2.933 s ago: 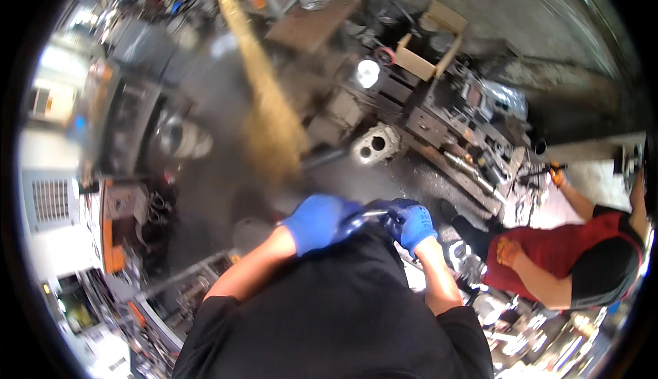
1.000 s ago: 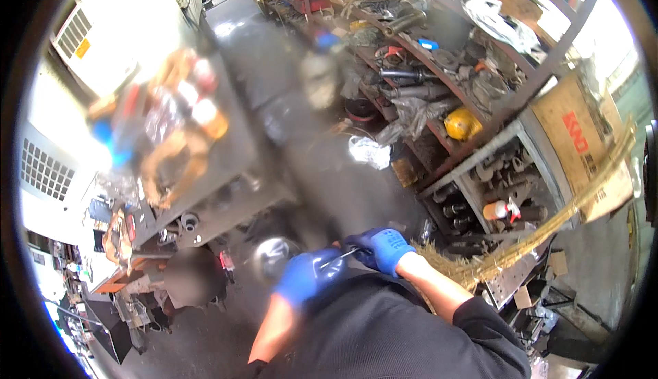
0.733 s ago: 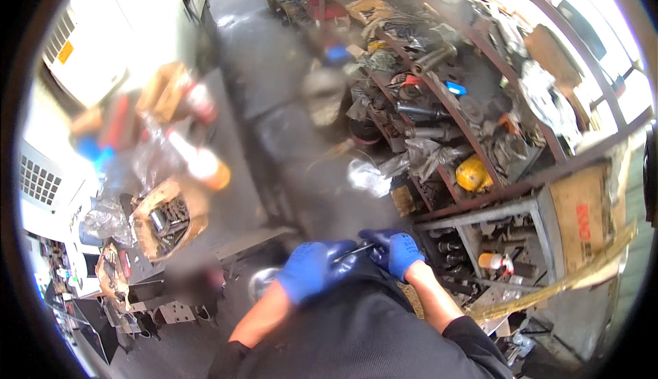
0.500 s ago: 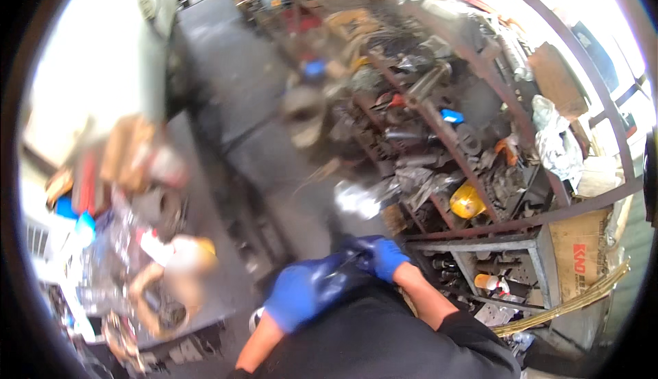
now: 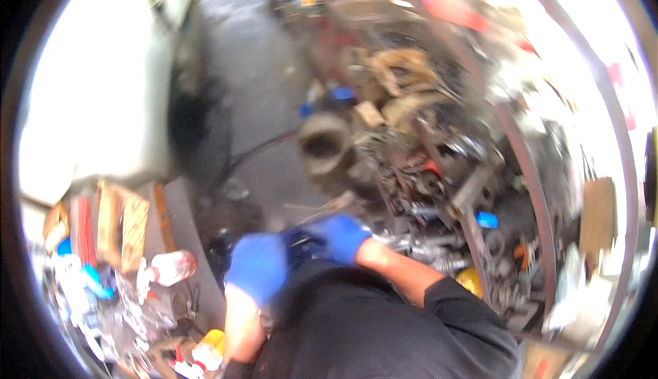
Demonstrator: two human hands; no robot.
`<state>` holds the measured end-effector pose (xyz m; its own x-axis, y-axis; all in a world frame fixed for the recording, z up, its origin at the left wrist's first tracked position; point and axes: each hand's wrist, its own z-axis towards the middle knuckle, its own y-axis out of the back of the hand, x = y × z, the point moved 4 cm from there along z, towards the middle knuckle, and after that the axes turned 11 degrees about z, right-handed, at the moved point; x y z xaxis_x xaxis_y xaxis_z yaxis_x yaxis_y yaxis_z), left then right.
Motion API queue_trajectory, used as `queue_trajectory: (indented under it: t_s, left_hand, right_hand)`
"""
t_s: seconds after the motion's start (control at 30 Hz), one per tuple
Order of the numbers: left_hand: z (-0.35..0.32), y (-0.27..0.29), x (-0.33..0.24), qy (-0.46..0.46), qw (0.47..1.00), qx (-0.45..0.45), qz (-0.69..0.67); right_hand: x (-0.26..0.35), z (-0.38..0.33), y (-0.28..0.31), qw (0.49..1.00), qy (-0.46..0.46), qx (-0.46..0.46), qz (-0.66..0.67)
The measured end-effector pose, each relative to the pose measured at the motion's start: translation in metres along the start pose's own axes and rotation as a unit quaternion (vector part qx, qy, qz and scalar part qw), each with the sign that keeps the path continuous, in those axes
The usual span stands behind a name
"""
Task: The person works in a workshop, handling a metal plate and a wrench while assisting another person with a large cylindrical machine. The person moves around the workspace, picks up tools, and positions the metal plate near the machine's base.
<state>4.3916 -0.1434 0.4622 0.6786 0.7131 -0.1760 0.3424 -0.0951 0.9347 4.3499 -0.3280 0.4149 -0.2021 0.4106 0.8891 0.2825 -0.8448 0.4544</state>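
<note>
Blue gloves [image 5: 259, 259] close together, left of the metal rack [image 5: 532, 204]

Both gloved hands sit in front of the black shirt [image 5: 384, 331], left of the rack — the left hand [image 5: 255, 271] farther from it, the right hand [image 5: 341, 240] nearer. Their fingers look curled inward, but the space between is a dark blur; I cannot tell whether either hand grasps anything. A hollow, round grey part [image 5: 330, 162] is beyond the right hand, near the rack's left edge. On the rack are a blue item [image 5: 486, 220] and a yellow item [image 5: 469, 282]. Well left of the rack — beyond the left hand — a bench [image 5: 184, 208] bears a cardboard box [image 5: 123, 225] and a pinkish bottle [image 5: 175, 268].
</note>
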Motion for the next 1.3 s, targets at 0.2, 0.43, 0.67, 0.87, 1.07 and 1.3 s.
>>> queue_trajectory:
  t_s: [0.2, 0.43, 0.67, 0.87, 1.07, 1.3]
  left_hand:
    - [0.14, 0.112, 0.059, -0.088, 0.955, -0.279, -0.052]
    - [0.28, 0.204, 0.151, -0.136, 0.977, -0.166, -0.008]
    - [0.383, 0.196, 0.267, -0.135, 0.982, -0.11, -0.07]
    - [0.467, 0.163, 0.369, -0.046, 0.993, 0.045, -0.097]
    - [0.574, 0.216, 0.478, 0.054, 0.984, 0.068, -0.155]
    - [0.682, 0.285, 0.59, 0.133, 0.97, -0.028, -0.203]
  right_hand:
    - [-0.075, 0.097, 0.027, 0.992, -0.113, -0.021, 0.045]
    - [-0.103, 0.238, 0.093, 0.974, -0.19, -0.123, 0.002]
    - [-0.127, 0.377, 0.159, 0.98, -0.145, -0.138, 0.003]
    - [-0.181, 0.521, 0.2, 0.994, -0.074, -0.078, -0.028]
    - [-0.237, 0.692, 0.269, 0.991, -0.082, -0.087, -0.055]
    - [-0.261, 0.876, 0.349, 0.991, -0.078, 0.068, -0.084]
